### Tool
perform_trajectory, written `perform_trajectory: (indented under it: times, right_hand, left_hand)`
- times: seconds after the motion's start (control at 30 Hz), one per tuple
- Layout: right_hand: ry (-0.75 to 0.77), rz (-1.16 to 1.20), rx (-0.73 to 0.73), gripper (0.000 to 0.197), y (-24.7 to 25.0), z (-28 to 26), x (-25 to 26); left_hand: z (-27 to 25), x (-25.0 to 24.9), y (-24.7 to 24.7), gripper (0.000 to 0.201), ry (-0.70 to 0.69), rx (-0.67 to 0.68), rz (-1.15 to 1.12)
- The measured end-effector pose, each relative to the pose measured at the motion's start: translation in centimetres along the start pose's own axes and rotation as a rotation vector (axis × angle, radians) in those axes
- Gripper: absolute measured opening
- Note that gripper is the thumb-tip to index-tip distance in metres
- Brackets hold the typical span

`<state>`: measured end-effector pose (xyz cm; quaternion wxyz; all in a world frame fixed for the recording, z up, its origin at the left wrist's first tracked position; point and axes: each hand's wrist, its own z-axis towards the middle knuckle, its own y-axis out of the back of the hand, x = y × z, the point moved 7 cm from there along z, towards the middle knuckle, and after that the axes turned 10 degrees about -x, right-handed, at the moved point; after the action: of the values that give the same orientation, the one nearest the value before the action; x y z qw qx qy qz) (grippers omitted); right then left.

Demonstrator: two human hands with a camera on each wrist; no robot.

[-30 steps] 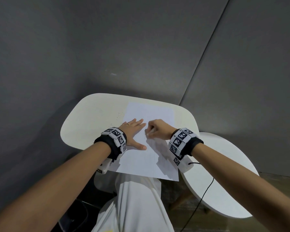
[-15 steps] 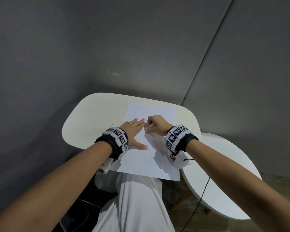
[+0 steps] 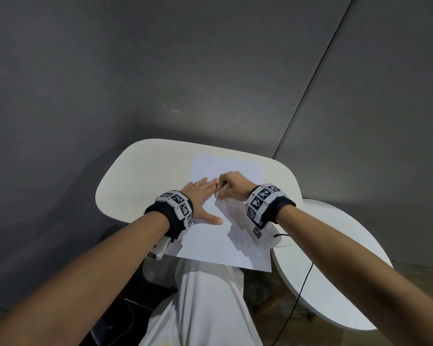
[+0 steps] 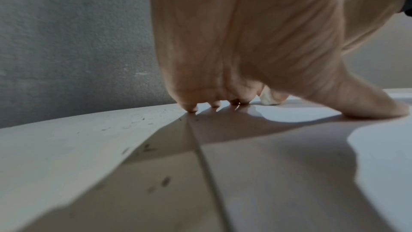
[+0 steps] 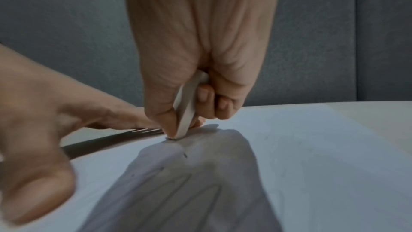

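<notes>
A white sheet of paper (image 3: 218,240) lies on a small white table (image 3: 140,176), its near edge hanging over the table's front. My left hand (image 3: 203,198) lies flat on the sheet with straight fingers and the thumb spread out, holding it down (image 4: 245,59). My right hand (image 3: 231,186) pinches a white eraser (image 5: 186,108) between thumb and curled fingers, its tip pressed on the paper (image 5: 312,156) right beside the left fingertips. The eraser (image 4: 266,97) also shows behind the left fingers.
Small dark crumbs (image 4: 165,181) lie on the table left of the sheet. A second white round table (image 3: 335,270) stands lower at the right, with a black cable (image 3: 300,290) hanging from my right wrist. Grey walls enclose the corner behind. My white-clothed lap (image 3: 205,308) is below.
My right hand with the eraser has slid left and away across the paper, ending against the left fingertips. The left hand has stayed flat on the sheet.
</notes>
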<state>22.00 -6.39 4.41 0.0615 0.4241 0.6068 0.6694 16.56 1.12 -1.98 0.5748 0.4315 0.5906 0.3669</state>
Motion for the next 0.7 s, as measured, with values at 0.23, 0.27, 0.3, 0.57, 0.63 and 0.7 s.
perform_trajectory:
  times: [0.23,0.27,0.3,0.57,0.63,0.7]
  right_hand:
    - [0.015,-0.005,0.069,0.011,-0.2,0.1,-0.2]
    - [0.019,-0.003,-0.003,0.011,0.1,0.3,-0.1]
    - [0.017,-0.005,-0.016,0.011,0.0,0.1,0.0]
    - [-0.247,0.397,-0.466,0.016,3.2,-0.9,-7.9]
    - [-0.329,0.46,-0.479,0.028,2.7,-1.4,-10.5]
    - [-0.292,0.451,-0.388,0.04,1.9,-1.6,-11.0]
  left_hand:
    - [0.1,0.0,0.0,0.133,0.018,-0.003,0.025]
    - [0.1,-0.1,-0.1,0.134,0.019,0.002,0.024]
    - [0.1,0.0,-0.1,0.134,0.023,0.006,0.025]
    - [-1.0,-0.8,0.3,0.116,0.057,0.041,0.038]
    - [-1.5,-1.7,0.1,0.089,0.078,0.002,0.073]
    - [-1.6,-3.3,-0.2,0.071,0.085,-0.04,0.123]
